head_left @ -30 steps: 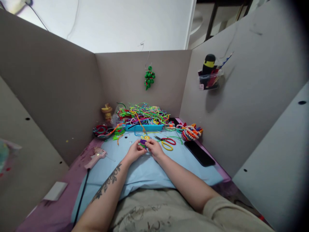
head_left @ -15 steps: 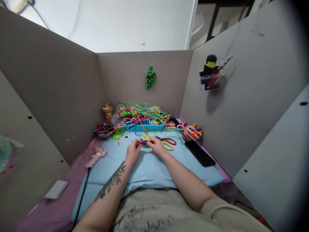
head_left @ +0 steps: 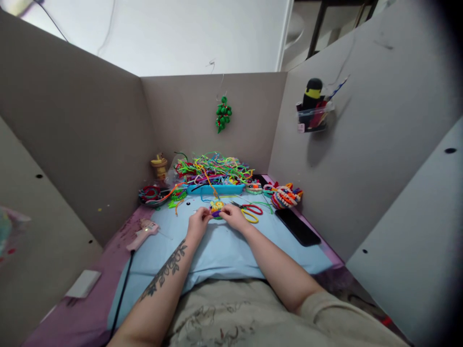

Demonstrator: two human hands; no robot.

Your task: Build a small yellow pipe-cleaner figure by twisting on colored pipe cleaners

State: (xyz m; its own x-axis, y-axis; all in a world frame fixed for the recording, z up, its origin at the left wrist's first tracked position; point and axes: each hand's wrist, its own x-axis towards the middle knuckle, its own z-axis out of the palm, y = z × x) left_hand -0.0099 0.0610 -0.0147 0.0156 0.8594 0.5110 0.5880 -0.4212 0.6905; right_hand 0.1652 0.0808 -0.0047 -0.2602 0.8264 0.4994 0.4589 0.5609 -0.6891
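The purple table [head_left: 90, 308] carries a light blue cloth [head_left: 224, 253]. On the cloth: scissors [head_left: 249, 211], phone [head_left: 297, 226]. Beside it: glue gun [head_left: 142, 233].

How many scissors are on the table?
1. The red-and-yellow-handled scissors lie on the light blue mat, just right of the right hand. More could hide under the heap of colourful pipe cleaners.

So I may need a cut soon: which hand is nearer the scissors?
Right. The right hand lies just left of the scissors, nearly touching the handles; the left hand is farther left, beyond the small craft piece.
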